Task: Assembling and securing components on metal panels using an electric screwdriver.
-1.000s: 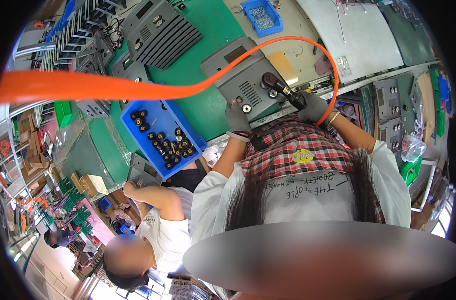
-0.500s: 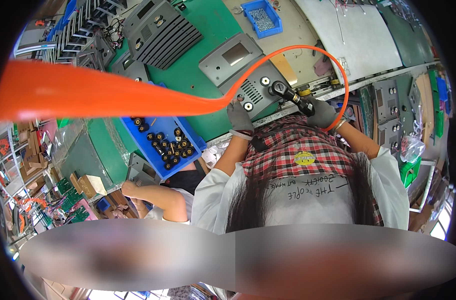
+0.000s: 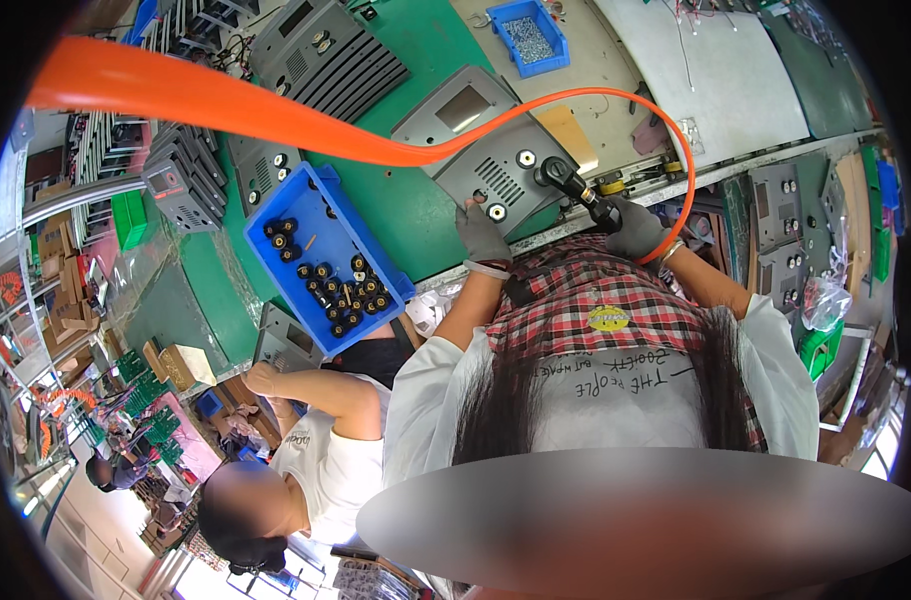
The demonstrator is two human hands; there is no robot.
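A grey metal panel [image 3: 489,192] with a rectangular window, vent slots and round white-ringed fittings lies tilted at the bench's near edge. My gloved left hand [image 3: 484,236] grips its near left edge, fingertips beside a dark hole and a fitting. My gloved right hand [image 3: 637,229] is wrapped around the handle of a black air ratchet wrench [image 3: 574,186]. The wrench's round head rests over the panel's right side and hides what lies beneath. From the wrench an orange air hose [image 3: 692,165] loops up and across to the left.
A blue bin [image 3: 348,215] of black and brass round fittings stands left of the panel. Stacked grey panels [image 3: 326,65] lie behind it. A blue tray of screws [image 3: 528,38] sits at the back. A co-worker's arm [image 3: 321,400] is at the lower left.
The orange hose's thick near stretch has swung upward, uncovering more of the blue bin. The wrench has tilted slightly and my right hand moved a little left. My left hand stays at the panel.
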